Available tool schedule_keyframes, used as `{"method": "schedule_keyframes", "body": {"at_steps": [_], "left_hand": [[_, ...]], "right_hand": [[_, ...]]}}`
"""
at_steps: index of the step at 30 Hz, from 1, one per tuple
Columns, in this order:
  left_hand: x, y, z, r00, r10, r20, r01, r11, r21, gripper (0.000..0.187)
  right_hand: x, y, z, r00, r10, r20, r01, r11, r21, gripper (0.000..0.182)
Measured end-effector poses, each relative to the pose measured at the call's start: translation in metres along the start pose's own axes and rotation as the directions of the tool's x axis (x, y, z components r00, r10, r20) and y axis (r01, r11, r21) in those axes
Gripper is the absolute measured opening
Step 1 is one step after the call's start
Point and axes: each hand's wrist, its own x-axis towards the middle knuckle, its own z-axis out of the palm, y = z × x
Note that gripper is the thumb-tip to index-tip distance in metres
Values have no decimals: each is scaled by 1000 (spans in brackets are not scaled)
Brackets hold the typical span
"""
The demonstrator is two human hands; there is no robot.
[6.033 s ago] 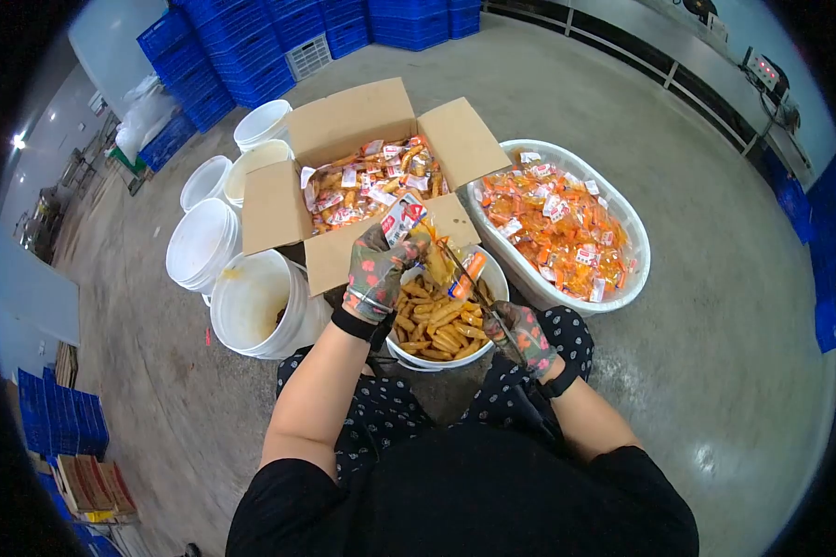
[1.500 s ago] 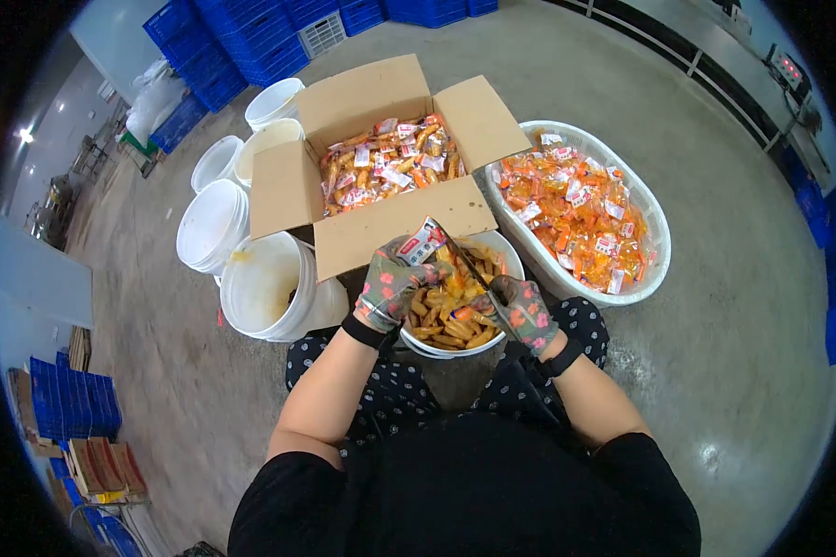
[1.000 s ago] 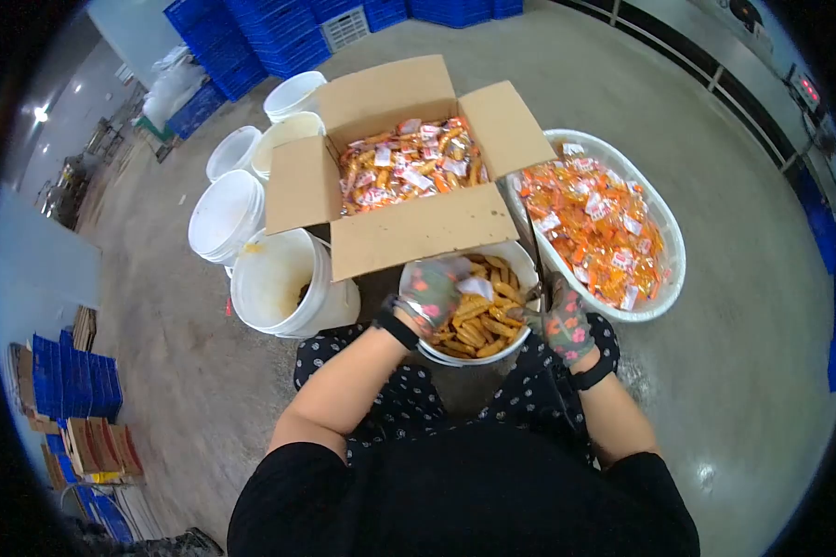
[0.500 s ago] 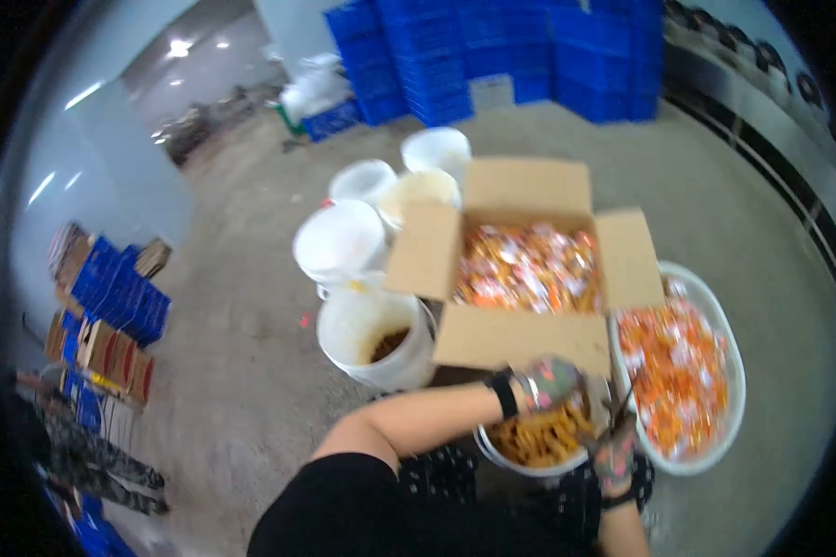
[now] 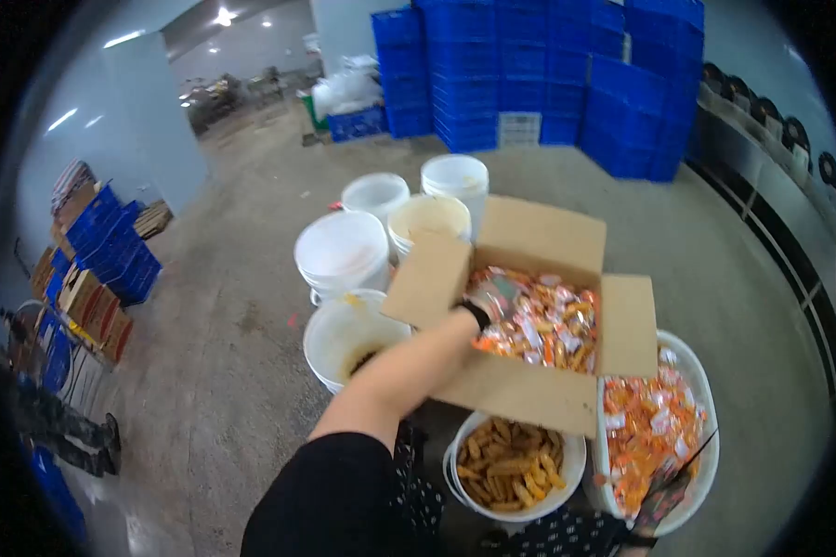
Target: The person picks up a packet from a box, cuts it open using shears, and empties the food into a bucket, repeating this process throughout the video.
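The left hand (image 5: pixel 494 299) is stretched into the open cardboard box (image 5: pixel 529 316), its gloved fingers curled down among the sealed snack packets (image 5: pixel 539 327) that fill it; whether they already pinch one cannot be told, since the wrist and the heap hide the fingertips. The right hand (image 5: pixel 664 499) sits low, to the right of and nearer than the box, closed around a pair of scissors (image 5: pixel 695 455) whose thin blades slant up over the white tub (image 5: pixel 701 371) of orange packets just right of the box. Directly in front of the box, nearest the person, stands the white bucket (image 5: pixel 511 506) of loose unwrapped sticks (image 5: pixel 506 459), filled to roughly half its depth as far as can be seen. Judging by that, the emptying is well under way but far from finished: the box is still heaped full. Left of the box sits one open bucket (image 5: pixel 348 339) with a dark scrap at its bottom, and behind that four more white buckets (image 5: pixel 344 251), which makes six buckets in all, one box and one tub. Beyond the box, stacks of blue crates (image 5: pixel 548 65) line the far wall; more crates and flattened cartons (image 5: pixel 93 297) lie well off to its left on the concrete floor (image 5: pixel 241 306).
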Motion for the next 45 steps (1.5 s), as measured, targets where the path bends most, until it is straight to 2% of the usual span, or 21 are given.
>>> {"method": "schedule_keyframes", "body": {"at_steps": [1, 2, 3, 5, 9, 11, 13, 14, 15, 17, 19, 21, 23, 24, 26, 27, 30, 31, 34, 41, 45], "left_hand": [[-2, -22, 28, 982, -93, -163, 100, 994, 36, 21], [0, -31, 26, 905, -246, 346, 213, 968, 131, 28], [-4, -41, 35, 842, -269, 468, 268, 961, 69, 38], [-5, -36, 41, 729, -342, 593, 334, 934, 128, 42], [4, -59, 119, 740, -292, 606, 296, 950, 97, 31], [-1, -40, 58, 795, -394, 462, 370, 917, 147, 35], [1, -46, 44, 863, -505, 31, 503, 863, 47, 17], [5, -105, 114, 692, -721, 6, 474, 448, -758, 12], [-15, -35, 5, 751, -657, -64, 314, 440, -841, 15], [-40, -11, -57, 791, -600, 121, 98, -71, -993, 24], [-61, 17, -84, 847, -532, -15, -88, -113, -990, 25], [-81, 50, -110, 881, -454, -131, -198, -104, -975, 25], [-100, 83, -138, 910, -398, -117, -205, -186, -961, 25], [-106, 96, -146, 929, -354, -106, -207, -261, -943, 25], [-117, 106, -151, 966, -250, -71, -142, -279, -950, 26], [-122, 111, -154, 986, -159, -41, -84, -277, -957, 28], [-135, 130, -163, 994, -113, -9, -25, -146, -989, 37], [-140, 136, -165, 998, -58, 0, -8, -134, -991, 39], [-149, 144, -174, 996, -2, 86, 85, -150, -985, 46], [-154, 149, -180, 999, 25, 22, 24, -69, -997, 59], [-148, 150, -166, 991, 131, 20, 16, 26, -1000, 72]], "right_hand": [[8, -30, -11, 998, -47, -41, 59, 927, 371, 47], [19, -33, -24, 1000, -16, 8, 15, 994, 108, 41], [27, -31, -35, 999, 21, 45, -14, 988, -153, 37], [28, -29, -45, 987, 129, 96, -121, 989, -83, 35], [8, -22, -59, 981, 120, 152, -119, 993, -13, 32], [-4, -22, -57, 990, 39, 138, -48, 997, 65, 32], [-14, -45, -59, 975, 64, 215, -105, 977, 184, 29], [-17, -58, -59, 963, 64, 261, -115, 976, 187, 30], [-21, -69, -61, 949, 62, 309, -125, 974, 190, 30], [-33, -83, -48, 948, 31, 318, -140, 934, 327, 31], [-43, -77, -38, 757, 262, 598, -519, 797, 308, 32], [-46, -139, -45, 663, 226, 714, -440, 889, 128, 40], [-64, -111, -19, 742, -259, 618, -8, 919, 394, 53], [-63, -125, -28, 700, -287, 654, 89, 944, 319, 56], [-66, -144, -33, 719, -344, 604, 209, 936, 284, 57], [-61, -155, -34, 662, -305, 685, 10, 917, 398, 52], [-58, -170, -44, 602, -299, 740, -50, 911, 409, 40], [-50, -188, -60, 439, -364, 822, 235, 929, 286, 47], [-64, -186, -61, 551, -423, 719, 93, 888, 451, 39], [-74, -199, -66, 533, -398, 747, 64, 899, 434, 31], [-77, -184, -67, 404, -360, 841, 102, 932, 349, 39]]}}
